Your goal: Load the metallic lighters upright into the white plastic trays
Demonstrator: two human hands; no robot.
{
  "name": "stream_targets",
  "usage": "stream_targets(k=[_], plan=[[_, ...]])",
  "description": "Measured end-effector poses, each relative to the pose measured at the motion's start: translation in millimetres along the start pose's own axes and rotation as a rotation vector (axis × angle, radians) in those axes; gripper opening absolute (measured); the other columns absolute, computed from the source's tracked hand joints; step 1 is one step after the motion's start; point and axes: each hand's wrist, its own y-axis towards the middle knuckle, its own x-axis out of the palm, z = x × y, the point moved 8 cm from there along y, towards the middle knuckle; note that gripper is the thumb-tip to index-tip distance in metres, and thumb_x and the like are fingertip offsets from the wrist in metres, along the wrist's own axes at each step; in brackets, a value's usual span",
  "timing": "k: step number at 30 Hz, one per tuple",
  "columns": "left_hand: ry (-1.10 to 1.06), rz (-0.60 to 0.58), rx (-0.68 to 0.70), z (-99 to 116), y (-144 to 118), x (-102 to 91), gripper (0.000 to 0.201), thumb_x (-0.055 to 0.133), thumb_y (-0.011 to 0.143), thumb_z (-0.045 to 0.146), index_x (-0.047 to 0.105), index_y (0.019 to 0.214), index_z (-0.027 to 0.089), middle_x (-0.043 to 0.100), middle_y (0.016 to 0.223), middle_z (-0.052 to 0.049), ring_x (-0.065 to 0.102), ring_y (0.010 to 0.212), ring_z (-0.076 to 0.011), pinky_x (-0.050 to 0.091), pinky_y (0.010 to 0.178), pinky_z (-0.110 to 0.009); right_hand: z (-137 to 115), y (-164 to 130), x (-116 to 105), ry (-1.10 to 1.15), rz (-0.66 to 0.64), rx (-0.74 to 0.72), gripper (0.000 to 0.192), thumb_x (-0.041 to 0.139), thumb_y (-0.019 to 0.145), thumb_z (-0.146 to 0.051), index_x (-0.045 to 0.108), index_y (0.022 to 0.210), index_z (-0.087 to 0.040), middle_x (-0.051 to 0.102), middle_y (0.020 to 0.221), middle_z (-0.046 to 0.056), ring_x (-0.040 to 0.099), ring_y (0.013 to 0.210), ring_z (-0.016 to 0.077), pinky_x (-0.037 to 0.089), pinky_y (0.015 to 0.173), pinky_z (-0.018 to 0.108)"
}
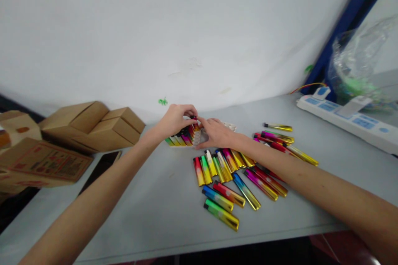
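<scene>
Grey table (149, 211), left hand (179, 119) seemingly pinching red lighter (195, 125), right hand (217, 133) alongside

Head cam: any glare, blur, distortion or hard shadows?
Head view: bright glints on the loose lighters and plastic bag; head view: detail between left hand and right hand is soft, small print on the carton unreadable; head view: wall meets table in a bowed line, likely wide-angle distortion; head view: table shadows faint, diffuse.
</scene>
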Motion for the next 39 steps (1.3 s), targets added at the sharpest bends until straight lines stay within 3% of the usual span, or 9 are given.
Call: stream_targets(k=[10,14,19,27,30,35,39], plan=[[-0.191,-0.183,-0.057,-14,5,10.8,0.022,0.080,0.073,0.036,0.071,0.084,0.019,0.080,0.083,-0.007,0.077,0.080,-0.0238,0.059,0.075,-0.032,-2,0,-1,0.019,-0.009,-0.011,0.107,0.083,0.079,-0.058,0.029,0.156,-0.006,0.069,0.124,0.022,0.066,0.114,0.0363,0.043,0.104,0.051],[-0.136,-0.215,-0.055,-13,11,15.7,0.021,0.080,0.073,0.034,0.071,0.084,0.018,0.081,0.082,-0.007,0.077,0.079,-0.0238,0.056,0.073,-0.031,-2,0,1,0.006,-0.026,-0.013,0.103,0.082,0.080,-0.058,0.033,0.153,-0.004,0.069,0.123,0.023,0.066,0.113,0.0368,0.044,0.102,0.050],[-0.017,-0.198,-0.057,-5,9,11.6,0.017,0.080,0.073,0.029,0.073,0.084,0.018,0.080,0.078,-0.005,0.075,0.075,-0.0235,0.053,0.072,-0.030,0,-1,1,-0.007,-0.007,-0.014,0.107,0.083,0.079,-0.059,0.029,0.156,-0.006,0.069,0.125,0.023,0.066,0.115,0.0372,0.043,0.105,0.051],[-0.081,-0.176,-0.075,-9,0,8.0,0.023,0.076,0.076,0.036,0.077,0.092,0.019,0.082,0.086,-0.007,0.077,0.083,-0.0261,0.058,0.077,-0.034,-1,-1,1,-0.035,-0.017,-0.004,0.110,0.082,0.080,-0.060,0.029,0.157,-0.002,0.070,0.124,0.024,0.065,0.115,0.0387,0.046,0.103,0.050],[-0.083,-0.128,-0.063,-5,2,-0.5,0.020,0.076,0.076,0.034,0.077,0.091,0.019,0.082,0.086,-0.007,0.077,0.083,-0.0254,0.058,0.079,-0.033,-1,-1,1,-0.027,-0.021,-0.011,0.106,0.082,0.081,-0.059,0.031,0.155,-0.003,0.070,0.121,0.023,0.066,0.113,0.0373,0.045,0.103,0.049],[-0.098,-0.034,-0.045,4,2,-15.6,0.034,0.077,0.080,0.040,0.078,0.107,0.019,0.081,0.085,-0.007,0.075,0.080,-0.0233,0.056,0.081,-0.032,-2,0,1,0.001,-0.021,-0.024,0.098,0.081,0.082,-0.057,0.035,0.152,-0.006,0.070,0.118,0.021,0.066,0.111,0.0371,0.044,0.101,0.049],[-0.010,0.026,-0.036,5,3,-19.5,0.027,0.078,0.081,0.045,0.080,0.087,0.018,0.076,0.074,-0.006,0.068,0.071,-0.0211,0.050,0.072,-0.030,-2,-1,1,0.011,-0.016,-0.027,0.100,0.082,0.082,-0.055,0.032,0.153,-0.007,0.070,0.119,0.021,0.066,0.112,0.0371,0.044,0.101,0.049]])
